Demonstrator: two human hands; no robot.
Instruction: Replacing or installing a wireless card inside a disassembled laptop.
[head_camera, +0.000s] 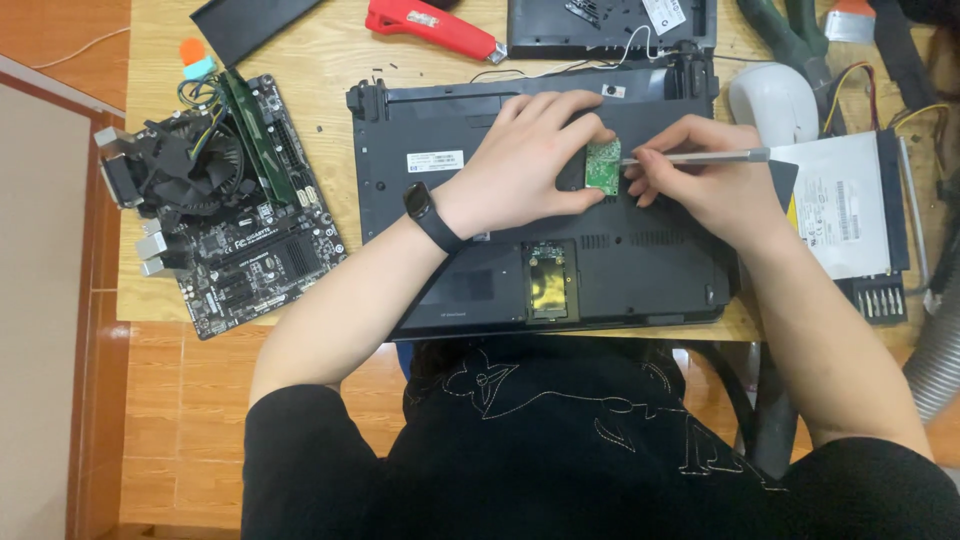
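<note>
Green card (603, 166) pinched by left hand (525, 160), motherboard (225, 200) left, optical drive (850, 205) right

The left hand (525, 160) pinches a small green card (603, 166) over an upturned laptop (640, 255); the right hand (705, 175) holds a screwdriver (700, 157).

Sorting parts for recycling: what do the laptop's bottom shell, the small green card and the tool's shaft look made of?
Laptop shell: likely matte black plastic, moulded vents. Green card: circuit board, probably fibreglass, glossy green with tiny parts. Tool shaft: bright silvery metal, seemingly steel.
</note>
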